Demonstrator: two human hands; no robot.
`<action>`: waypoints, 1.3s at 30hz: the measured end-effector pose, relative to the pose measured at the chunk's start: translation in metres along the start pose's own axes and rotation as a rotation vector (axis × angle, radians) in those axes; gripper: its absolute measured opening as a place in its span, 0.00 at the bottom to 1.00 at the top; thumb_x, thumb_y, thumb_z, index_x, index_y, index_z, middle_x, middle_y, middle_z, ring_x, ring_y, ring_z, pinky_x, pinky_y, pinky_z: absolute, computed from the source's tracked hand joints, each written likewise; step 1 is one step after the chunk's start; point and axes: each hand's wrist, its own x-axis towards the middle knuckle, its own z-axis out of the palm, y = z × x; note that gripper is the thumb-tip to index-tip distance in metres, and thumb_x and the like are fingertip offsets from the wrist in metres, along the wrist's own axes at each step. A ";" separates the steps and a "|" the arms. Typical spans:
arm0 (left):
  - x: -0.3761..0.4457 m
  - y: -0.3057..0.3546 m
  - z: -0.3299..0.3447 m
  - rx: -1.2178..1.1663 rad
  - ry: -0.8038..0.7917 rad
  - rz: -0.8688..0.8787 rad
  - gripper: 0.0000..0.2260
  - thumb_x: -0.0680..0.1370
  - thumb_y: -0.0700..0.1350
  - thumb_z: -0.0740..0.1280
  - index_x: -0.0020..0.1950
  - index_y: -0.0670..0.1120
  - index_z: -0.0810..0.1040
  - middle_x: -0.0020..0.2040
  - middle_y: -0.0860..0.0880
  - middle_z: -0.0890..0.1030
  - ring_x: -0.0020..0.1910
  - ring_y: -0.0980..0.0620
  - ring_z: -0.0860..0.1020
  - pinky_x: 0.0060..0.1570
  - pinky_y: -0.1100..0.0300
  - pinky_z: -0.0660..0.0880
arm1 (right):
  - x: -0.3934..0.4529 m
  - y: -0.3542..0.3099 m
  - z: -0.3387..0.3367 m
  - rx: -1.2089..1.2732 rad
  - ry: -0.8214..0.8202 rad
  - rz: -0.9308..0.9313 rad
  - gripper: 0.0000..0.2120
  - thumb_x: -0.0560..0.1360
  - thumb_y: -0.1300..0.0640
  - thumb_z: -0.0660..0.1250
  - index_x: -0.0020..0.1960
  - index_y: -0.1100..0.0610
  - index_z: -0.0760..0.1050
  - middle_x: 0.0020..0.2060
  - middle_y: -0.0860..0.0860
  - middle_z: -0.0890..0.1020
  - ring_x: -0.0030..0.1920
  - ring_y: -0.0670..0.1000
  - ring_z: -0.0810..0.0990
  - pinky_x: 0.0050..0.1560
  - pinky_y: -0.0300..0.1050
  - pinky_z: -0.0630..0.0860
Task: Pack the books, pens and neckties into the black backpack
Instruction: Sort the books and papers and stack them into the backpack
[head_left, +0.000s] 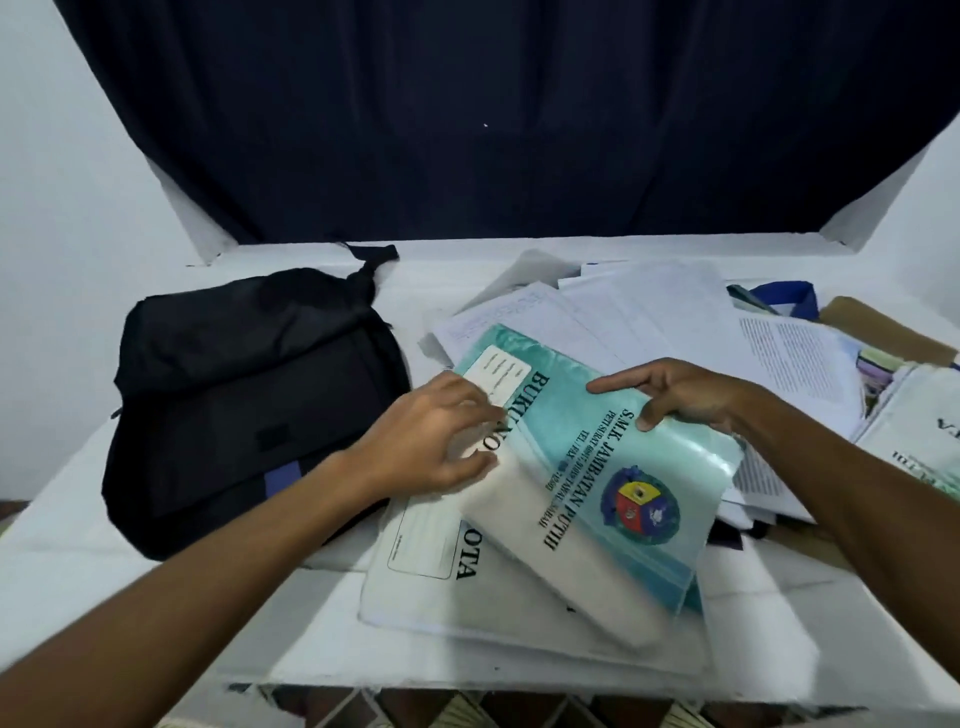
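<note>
Two hands are on one teal exercise book (597, 457), which lies tilted on top of the paper heap at the middle of the white worktop (78, 561). Our left hand (431, 441) curls its fingers over the book's left edge with the thumb at the cover, so we judge it is gripping that edge. Our right hand (680, 397) pinches the far right edge through the clear plastic sleeve, index finger stretched flat across the cover.

Beneath it lies a second, white exercise book (441, 571), partly covered, nearer to us. Loose printed sheets (675, 322) spread out to the far right. The black backpack (249, 405) sits just left of the books, lying flat and, as far as we can tell, closed. We see no pens or neckties here.

To do this step well, we would lift the book level with both hands so the slippery sleeve does not slide off. We would keep the sheets underneath from dragging along. The backpack likely needs opening before the book goes in, spine first.

On the teal cover we read "S.M.K. JAMBATAN PUTIH" above a round crest, and "BUKU NO", partly hidden by our left hand. A smaller line below the school name is too blurred to read surely. The white book shows "OTA".
</note>
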 end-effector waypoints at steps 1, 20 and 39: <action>0.003 -0.003 0.010 0.046 -0.031 0.048 0.26 0.75 0.60 0.66 0.66 0.46 0.77 0.62 0.43 0.78 0.63 0.43 0.74 0.60 0.45 0.74 | -0.002 -0.007 0.003 -0.080 -0.012 0.003 0.31 0.67 0.79 0.63 0.61 0.51 0.79 0.65 0.44 0.75 0.70 0.45 0.68 0.53 0.30 0.72; -0.032 0.017 0.067 0.249 -0.551 -0.254 0.46 0.66 0.79 0.45 0.77 0.60 0.36 0.78 0.47 0.33 0.77 0.41 0.33 0.75 0.38 0.42 | 0.007 0.049 0.072 -1.374 0.272 -0.550 0.27 0.76 0.39 0.57 0.70 0.52 0.72 0.71 0.57 0.70 0.70 0.62 0.69 0.68 0.62 0.65; 0.188 0.191 0.111 -0.391 -0.256 -0.063 0.26 0.75 0.53 0.70 0.71 0.52 0.68 0.60 0.49 0.79 0.60 0.50 0.73 0.56 0.59 0.69 | -0.197 0.145 -0.055 -0.487 1.381 0.129 0.22 0.73 0.61 0.65 0.67 0.62 0.74 0.63 0.63 0.77 0.63 0.64 0.73 0.66 0.54 0.68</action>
